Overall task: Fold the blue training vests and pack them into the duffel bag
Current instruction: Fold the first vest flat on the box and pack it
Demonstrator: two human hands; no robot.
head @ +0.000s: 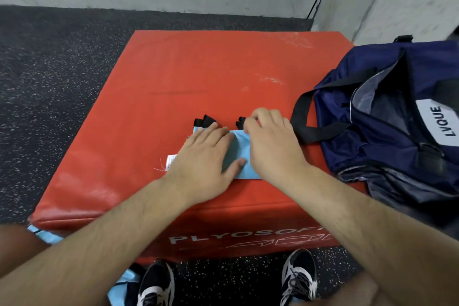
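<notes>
1. Spare vests [44, 235]: pale blue cloth shows at the lower left, below the box edge and well apart from both hands. Judged from this, more folding is left to do.
2. Box [173, 69]: the red padded box carries the work. The vest lies on its near half and the bag on its right side.
3. Left grip [201, 156]: spread flat, fingers straight, palm down on the vest's left part. It presses and holds nothing. A white label [172, 162] pokes out just left of it.
4. Vest [239, 143]: folded small and mostly covered by the two hands. The bare strip between them runs from near to far, with black trim [205, 120] at the far end. Its full outline is hidden, so I take the long axis as near-to-far only as a judgement.
5. Right grip [270, 141]: knuckles up, fingers curled onto the vest's far right corner by the trim, where they seem to pinch the cloth. The fingertips are partly hidden.
6. Bag [387, 117]: dark blue, its mouth open and facing up. It lies straight to the right of the vest, and its black handle [301, 119] is just beside the right grip.
7. The move turns on this: the bag is rightward and the right grip is the nearer one, so a short sideways carry should do once the fold is flat.
</notes>
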